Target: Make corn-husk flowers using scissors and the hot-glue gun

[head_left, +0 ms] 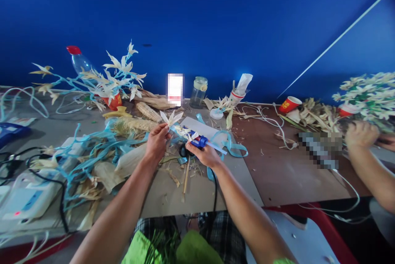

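My left hand (157, 142) is closed on a pale flower (171, 118) with pointed corn-husk petals, held upright above the table. My right hand (204, 154) is wrapped round a blue glue gun (199, 140), whose front points left toward the flower. A translucent glue stick (217, 147) sticks out of the gun's rear, and a black cable hangs below it. Pale scraps cover part of the gun's front. Whether its nozzle touches the flower, I cannot tell. Blue-wrapped stems (89, 153) and husks lie to the left of my left hand.
Husk flowers on blue stems (115, 77) rise from a red cup (114, 101) at the back left. A glass jar (199, 91) and a white cup (236, 97) stand by the blue wall. At the right, another person's hand (361, 134) is near white flowers (370, 95).
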`<act>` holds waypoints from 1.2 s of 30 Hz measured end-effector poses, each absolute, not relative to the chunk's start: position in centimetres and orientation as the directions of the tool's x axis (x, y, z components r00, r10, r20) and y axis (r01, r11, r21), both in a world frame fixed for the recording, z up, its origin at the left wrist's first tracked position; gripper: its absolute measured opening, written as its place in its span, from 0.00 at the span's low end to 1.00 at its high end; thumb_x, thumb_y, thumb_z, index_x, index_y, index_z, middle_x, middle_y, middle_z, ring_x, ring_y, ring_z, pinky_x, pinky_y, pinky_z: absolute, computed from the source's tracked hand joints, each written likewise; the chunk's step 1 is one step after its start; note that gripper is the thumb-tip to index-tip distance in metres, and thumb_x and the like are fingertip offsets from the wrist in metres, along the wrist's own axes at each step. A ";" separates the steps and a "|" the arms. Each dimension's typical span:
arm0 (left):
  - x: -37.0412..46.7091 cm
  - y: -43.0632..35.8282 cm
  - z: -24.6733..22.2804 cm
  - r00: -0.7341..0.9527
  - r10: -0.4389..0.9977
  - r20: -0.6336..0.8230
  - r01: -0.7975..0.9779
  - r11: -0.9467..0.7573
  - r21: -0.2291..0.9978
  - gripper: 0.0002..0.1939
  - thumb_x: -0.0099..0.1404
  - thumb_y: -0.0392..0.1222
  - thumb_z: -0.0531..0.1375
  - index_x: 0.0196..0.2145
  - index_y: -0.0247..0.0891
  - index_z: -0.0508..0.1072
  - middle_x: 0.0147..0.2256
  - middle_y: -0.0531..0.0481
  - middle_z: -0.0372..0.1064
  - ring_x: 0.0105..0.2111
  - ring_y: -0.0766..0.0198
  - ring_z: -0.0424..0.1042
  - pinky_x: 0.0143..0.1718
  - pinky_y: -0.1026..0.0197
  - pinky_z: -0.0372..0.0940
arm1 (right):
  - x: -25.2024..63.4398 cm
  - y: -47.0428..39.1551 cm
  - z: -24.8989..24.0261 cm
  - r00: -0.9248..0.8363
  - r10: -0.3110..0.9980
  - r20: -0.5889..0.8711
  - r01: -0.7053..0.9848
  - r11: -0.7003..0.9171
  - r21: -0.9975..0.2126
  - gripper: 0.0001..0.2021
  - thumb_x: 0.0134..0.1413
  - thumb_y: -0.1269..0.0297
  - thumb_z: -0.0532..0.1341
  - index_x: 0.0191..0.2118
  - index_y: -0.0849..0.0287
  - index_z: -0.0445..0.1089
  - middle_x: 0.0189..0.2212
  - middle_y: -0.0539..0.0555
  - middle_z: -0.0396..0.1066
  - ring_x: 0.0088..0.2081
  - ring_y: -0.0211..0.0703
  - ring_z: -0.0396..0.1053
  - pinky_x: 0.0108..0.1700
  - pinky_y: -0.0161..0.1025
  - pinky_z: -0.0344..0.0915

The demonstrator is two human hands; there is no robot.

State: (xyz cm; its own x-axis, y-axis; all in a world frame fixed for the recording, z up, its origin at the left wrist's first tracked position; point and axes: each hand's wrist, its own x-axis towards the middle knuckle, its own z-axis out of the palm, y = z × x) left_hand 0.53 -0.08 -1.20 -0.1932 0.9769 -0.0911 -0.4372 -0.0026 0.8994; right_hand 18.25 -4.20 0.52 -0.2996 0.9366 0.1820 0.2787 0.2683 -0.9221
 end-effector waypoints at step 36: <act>0.6 -0.2 -1.0 -0.013 0.980 -0.198 -0.673 0.138 0.727 0.10 0.44 0.33 0.67 0.27 0.33 0.73 0.17 0.57 0.60 0.19 0.74 0.58 0.25 0.68 0.58 | 18.1 -4.2 -0.6 -0.253 0.935 0.248 0.465 0.343 -0.816 0.14 0.54 0.53 0.56 0.26 0.57 0.69 0.24 0.51 0.72 0.29 0.42 0.70 0.35 0.36 0.65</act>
State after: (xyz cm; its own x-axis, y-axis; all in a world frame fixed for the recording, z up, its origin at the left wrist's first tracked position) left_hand 0.64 -0.18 -1.01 -0.0133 0.9801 -0.1983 -0.6728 0.1379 0.7268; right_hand 18.09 -4.23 -0.64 -0.2534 0.9350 0.2480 0.4648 0.3425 -0.8165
